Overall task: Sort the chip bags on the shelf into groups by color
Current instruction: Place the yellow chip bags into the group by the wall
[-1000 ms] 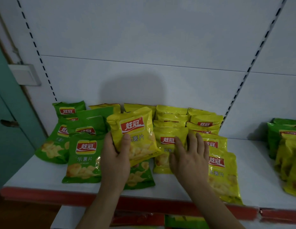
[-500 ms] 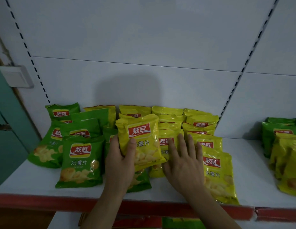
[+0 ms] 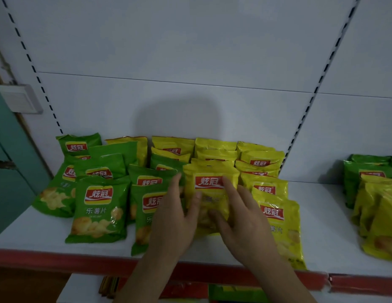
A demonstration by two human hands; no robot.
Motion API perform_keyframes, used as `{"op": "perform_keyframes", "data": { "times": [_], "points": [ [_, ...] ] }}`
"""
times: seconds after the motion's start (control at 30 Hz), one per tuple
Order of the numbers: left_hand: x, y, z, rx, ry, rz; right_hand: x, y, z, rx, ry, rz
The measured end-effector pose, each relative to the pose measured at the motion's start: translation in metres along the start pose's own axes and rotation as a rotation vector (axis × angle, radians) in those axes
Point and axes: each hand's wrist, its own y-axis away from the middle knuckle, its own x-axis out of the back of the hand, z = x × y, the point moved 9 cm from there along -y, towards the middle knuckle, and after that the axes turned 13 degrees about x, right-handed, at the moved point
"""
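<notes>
Two hands meet on one yellow bag (image 3: 209,189) at the middle of the shelf (image 3: 322,237). The left hand (image 3: 175,221) has its thumb on the bag's front and its fingers along the left edge, seemingly behind it, so it looks to be pinching that side. The right hand (image 3: 241,217) lies on the front with fingers mostly straight, thumb low on the pack; it presses rather than clasps.

That bag sits at the seam between colours, green bags (image 3: 98,211) to its left and the yellow stack (image 3: 276,215) touching its right side.

Judging by the puffed, glossy film, the pack should be very light, soft and crinkly, slick under the fingers, with chips inside that would crush under a squeeze. Holding it by the side edges or the crimped top seal, lightly, seems best.

Each pack carries a red banner with white characters, 炫冠; below it the front green pack reads 乐薯片, with a smaller line too fine to read. More green and yellow packs stand mixed at the far right (image 3: 374,193), and a few yellow ones show behind the green group.
</notes>
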Motion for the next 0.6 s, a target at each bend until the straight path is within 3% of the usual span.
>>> {"op": "perform_keyframes", "data": {
  "times": [0.1, 0.17, 0.33, 0.6],
  "points": [
    [0.012, 0.005, 0.0, -0.164, -0.359, 0.233, 0.004, 0.011, 0.013, -0.016, 0.177, 0.041],
    [0.012, 0.008, -0.007, -0.217, -0.517, 0.291, 0.001, 0.017, 0.016, 0.005, 0.262, 0.033],
    [0.001, 0.01, -0.027, -0.206, -0.736, 0.254, -0.018, 0.032, 0.009, 0.025, 0.377, -0.068],
    [-0.003, 0.007, -0.045, -0.246, -0.77, 0.146, -0.034, 0.041, 0.012, -0.06, 0.436, -0.169]
  ]
}}
